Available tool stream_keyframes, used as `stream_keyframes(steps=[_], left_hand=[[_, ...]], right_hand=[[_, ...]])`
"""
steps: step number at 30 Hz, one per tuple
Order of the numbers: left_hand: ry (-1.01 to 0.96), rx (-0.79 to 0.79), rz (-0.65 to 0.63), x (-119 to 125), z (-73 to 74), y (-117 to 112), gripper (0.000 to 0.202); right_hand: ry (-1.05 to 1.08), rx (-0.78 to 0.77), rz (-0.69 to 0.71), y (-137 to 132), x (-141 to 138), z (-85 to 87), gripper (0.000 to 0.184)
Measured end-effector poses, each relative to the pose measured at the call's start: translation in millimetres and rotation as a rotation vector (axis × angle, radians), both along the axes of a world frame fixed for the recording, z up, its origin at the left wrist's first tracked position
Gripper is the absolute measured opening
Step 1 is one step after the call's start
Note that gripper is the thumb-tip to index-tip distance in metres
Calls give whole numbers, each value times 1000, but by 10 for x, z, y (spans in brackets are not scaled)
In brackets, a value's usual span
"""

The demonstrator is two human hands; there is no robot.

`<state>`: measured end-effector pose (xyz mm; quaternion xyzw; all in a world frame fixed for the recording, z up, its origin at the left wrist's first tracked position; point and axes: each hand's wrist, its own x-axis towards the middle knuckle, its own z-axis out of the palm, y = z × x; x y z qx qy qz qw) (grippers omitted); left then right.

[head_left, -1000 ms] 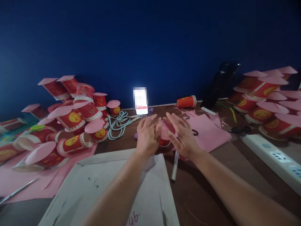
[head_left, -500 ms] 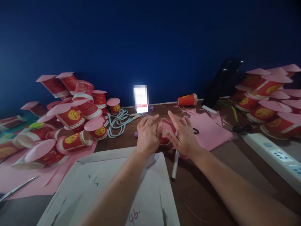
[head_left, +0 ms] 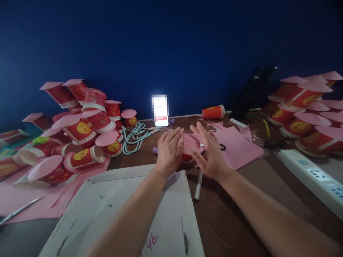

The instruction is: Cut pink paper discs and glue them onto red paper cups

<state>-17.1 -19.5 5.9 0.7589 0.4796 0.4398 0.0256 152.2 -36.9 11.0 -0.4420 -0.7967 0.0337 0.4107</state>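
Between my hands stands a red paper cup [head_left: 187,157] topped by a pink paper disc [head_left: 191,142]. My left hand [head_left: 170,150] lies at the cup's left side, fingers stretched out and holding nothing. On the other side is my right hand [head_left: 210,153], its fingers spread and the thumb over the disc's right edge. Whether either palm touches the cup I cannot tell. Partly behind my right hand are scissors with a black handle [head_left: 222,147]. A white marker [head_left: 198,187] lies on the table just below that hand.
Red cups with pink discs are heaped at left [head_left: 83,132] and right [head_left: 298,126]. A white board [head_left: 112,210] lies in front. Around are a lit phone [head_left: 161,120], a pale blue cable [head_left: 134,137], pink paper [head_left: 238,146], a power strip [head_left: 308,175] and a cup stack [head_left: 213,112].
My hands have drawn slightly apart, and more of the pink disc shows between them. My right hand's fingers have spread and lifted a little. The view has shifted slightly.
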Motion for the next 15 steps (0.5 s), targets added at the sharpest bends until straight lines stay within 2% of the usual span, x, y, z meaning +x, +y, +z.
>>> stream_keyframes(steps=[3, 6, 11, 15], left_hand=[[-83, 32, 17, -35, -4, 9, 43], [-56, 58, 59, -63, -13, -6, 45], [152, 49, 109, -37, -14, -83, 43], [231, -3, 127, -7, 15, -124, 42]], right_hand=[[120, 96, -27, -10, 46, 3, 69], [118, 136, -62, -2, 71, -15, 67], [-90, 18, -94, -44, -1, -27, 75], [-190, -27, -118, -100, -70, -23, 81]])
